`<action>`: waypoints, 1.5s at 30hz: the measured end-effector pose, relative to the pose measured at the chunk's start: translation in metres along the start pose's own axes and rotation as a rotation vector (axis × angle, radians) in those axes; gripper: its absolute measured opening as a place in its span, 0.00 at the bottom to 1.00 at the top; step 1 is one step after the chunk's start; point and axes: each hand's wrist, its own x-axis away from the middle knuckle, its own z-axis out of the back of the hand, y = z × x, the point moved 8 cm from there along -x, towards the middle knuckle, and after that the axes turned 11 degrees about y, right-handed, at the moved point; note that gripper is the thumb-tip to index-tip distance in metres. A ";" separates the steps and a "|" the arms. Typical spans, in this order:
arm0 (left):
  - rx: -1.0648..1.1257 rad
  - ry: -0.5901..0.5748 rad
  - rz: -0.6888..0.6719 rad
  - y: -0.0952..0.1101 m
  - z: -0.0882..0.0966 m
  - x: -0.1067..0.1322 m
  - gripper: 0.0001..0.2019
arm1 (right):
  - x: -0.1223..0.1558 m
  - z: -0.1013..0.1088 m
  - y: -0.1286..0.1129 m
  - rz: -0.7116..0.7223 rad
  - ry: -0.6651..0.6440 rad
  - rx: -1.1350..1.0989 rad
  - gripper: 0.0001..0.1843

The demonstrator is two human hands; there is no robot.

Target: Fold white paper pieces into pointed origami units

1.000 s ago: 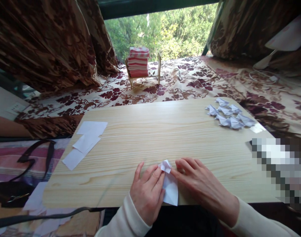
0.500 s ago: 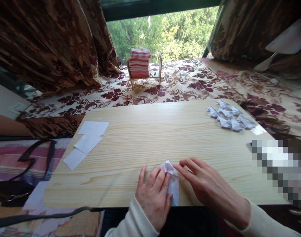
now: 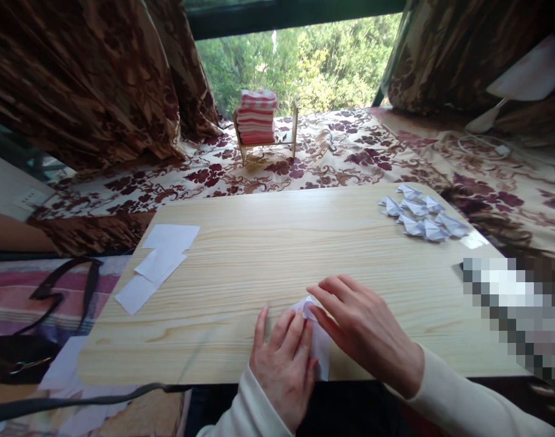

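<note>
Head view: beyond a pale wooden table [image 3: 223, 267], a small rack [image 3: 295, 130] holds stacked pink-and-white cloths [image 3: 257, 118]. White paper [image 3: 322, 351], folded at its far end, lies near the table's close edge. The left hand [image 3: 284, 357] rests flat over its left side; the right hand [image 3: 367, 321] has its fingertips at the fold, whether pinching cannot be told.

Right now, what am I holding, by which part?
White paper: your left hand presses its left side; your right hand is at its folded top, pinch unclear.
</note>
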 end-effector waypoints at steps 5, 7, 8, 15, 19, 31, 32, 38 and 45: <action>-0.020 -0.019 -0.002 0.001 -0.001 0.001 0.19 | -0.002 -0.016 0.000 0.013 -0.053 0.040 0.07; -0.021 -0.015 0.010 0.001 -0.002 0.003 0.19 | 0.000 -0.019 -0.001 0.037 -0.053 0.045 0.07; -0.020 -0.009 0.017 0.000 -0.002 0.003 0.18 | 0.001 -0.019 -0.002 0.053 -0.051 0.046 0.07; -0.023 -0.008 0.014 0.001 -0.002 0.002 0.19 | 0.005 -0.015 -0.008 0.135 -0.005 0.018 0.08; -0.023 0.007 0.021 0.001 0.001 0.001 0.18 | 0.004 -0.014 -0.010 0.151 0.025 -0.016 0.10; -0.036 -0.017 -0.025 0.002 0.003 -0.003 0.19 | 0.004 -0.019 -0.004 0.064 -0.023 -0.037 0.10; -0.039 -0.025 -0.029 0.003 0.003 -0.003 0.19 | 0.005 -0.018 -0.004 0.066 -0.022 -0.030 0.10; -0.043 -0.020 -0.042 0.003 0.005 -0.005 0.19 | 0.009 -0.013 -0.002 0.079 0.016 0.003 0.11; -0.053 -0.043 -0.059 0.004 0.003 -0.007 0.19 | 0.015 -0.017 -0.002 0.113 -0.030 -0.092 0.09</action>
